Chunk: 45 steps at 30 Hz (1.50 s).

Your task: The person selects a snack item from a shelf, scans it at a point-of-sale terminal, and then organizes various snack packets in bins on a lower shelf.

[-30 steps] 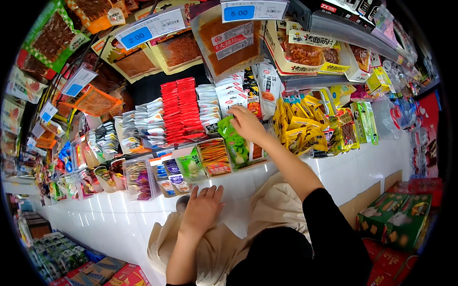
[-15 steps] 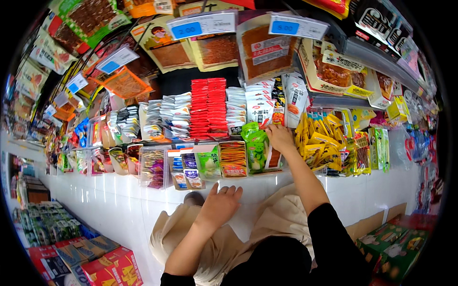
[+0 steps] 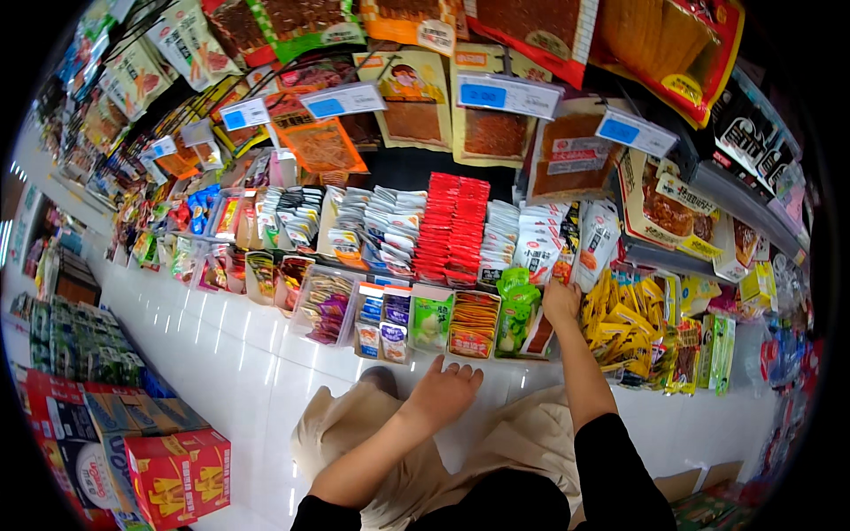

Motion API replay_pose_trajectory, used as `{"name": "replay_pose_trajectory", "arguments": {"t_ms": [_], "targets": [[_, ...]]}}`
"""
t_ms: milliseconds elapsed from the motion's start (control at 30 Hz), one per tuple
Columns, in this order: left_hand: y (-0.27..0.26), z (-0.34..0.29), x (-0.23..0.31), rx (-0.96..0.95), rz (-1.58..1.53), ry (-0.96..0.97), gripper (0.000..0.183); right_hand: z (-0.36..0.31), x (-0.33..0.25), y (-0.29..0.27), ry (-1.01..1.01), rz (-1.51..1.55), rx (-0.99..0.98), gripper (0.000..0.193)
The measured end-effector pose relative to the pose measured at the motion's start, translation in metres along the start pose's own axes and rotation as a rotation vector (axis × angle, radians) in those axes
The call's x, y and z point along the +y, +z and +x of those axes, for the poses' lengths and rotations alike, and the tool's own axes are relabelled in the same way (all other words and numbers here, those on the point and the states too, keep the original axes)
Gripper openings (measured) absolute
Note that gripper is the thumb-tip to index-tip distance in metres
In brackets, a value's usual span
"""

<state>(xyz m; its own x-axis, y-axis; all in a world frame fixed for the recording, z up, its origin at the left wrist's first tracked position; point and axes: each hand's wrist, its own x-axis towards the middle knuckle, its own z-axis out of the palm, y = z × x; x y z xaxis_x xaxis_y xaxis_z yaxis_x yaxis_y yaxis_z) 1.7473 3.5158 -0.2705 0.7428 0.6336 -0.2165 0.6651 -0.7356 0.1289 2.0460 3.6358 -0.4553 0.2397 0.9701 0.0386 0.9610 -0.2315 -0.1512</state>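
My right hand (image 3: 561, 303) reaches to the back of a clear bin, between the bright green packets (image 3: 518, 310) and the white snack pouches (image 3: 538, 241). Its fingers are curled together, and whatever they grip is hidden. Just below that hand is a brown-fronted packet (image 3: 539, 334). My left hand (image 3: 445, 394) hovers over the floor in front of the bins, fingers loosely apart and holding nothing. Closest to it are a bin of orange-and-red packets (image 3: 474, 326) and some green-and-white packets (image 3: 431, 320).
Yellow packets (image 3: 629, 310) fill the bin to the right. Red packets (image 3: 452, 226) stand in tall stacks behind the front row. Price tags (image 3: 509, 96) jut out below hanging flat snack bags (image 3: 403, 97). A red carton (image 3: 180, 478) sits on the floor at lower left.
The view has swung, so the shelf appears lower and farther right. My right hand stays at the same bin, its fingers now lower behind the green packets. My left hand remains open before the bins.
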Motion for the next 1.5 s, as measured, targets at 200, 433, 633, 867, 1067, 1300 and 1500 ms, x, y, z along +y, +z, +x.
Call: {"name": "replay_pose_trajectory", "arguments": {"t_ms": [200, 433, 633, 867, 1067, 1300, 1500], "targets": [[-0.003, -0.008, -0.001, -0.032, 0.009, -0.008, 0.039, -0.014, 0.0, 0.001, -0.032, 0.02, 0.073, 0.021], [-0.002, -0.015, -0.005, -0.041, -0.03, -0.036, 0.038, -0.02, -0.01, -0.017, 0.015, 0.047, -0.037, 0.026], [-0.008, -0.015, -0.006, -0.012, -0.067, -0.035, 0.04, -0.033, -0.022, -0.031, -0.171, 0.198, 0.056, 0.035], [-0.006, -0.007, -0.007, -0.077, -0.087, -0.079, 0.041, -0.029, -0.014, -0.03, -0.139, 0.235, -0.072, 0.036], [0.004, -0.011, -0.024, -0.111, -0.14, -0.105, 0.043, -0.029, -0.031, -0.054, -0.244, 0.425, 0.156, 0.038], [-0.007, -0.064, -0.051, -0.025, -0.18, -0.245, 0.04, -0.031, -0.095, -0.084, -0.384, 0.642, 0.193, 0.033], [-0.049, -0.09, -0.086, 0.212, -0.241, -0.268, 0.033, -0.015, -0.176, -0.125, -0.567, 0.899, 0.181, 0.03]]}}
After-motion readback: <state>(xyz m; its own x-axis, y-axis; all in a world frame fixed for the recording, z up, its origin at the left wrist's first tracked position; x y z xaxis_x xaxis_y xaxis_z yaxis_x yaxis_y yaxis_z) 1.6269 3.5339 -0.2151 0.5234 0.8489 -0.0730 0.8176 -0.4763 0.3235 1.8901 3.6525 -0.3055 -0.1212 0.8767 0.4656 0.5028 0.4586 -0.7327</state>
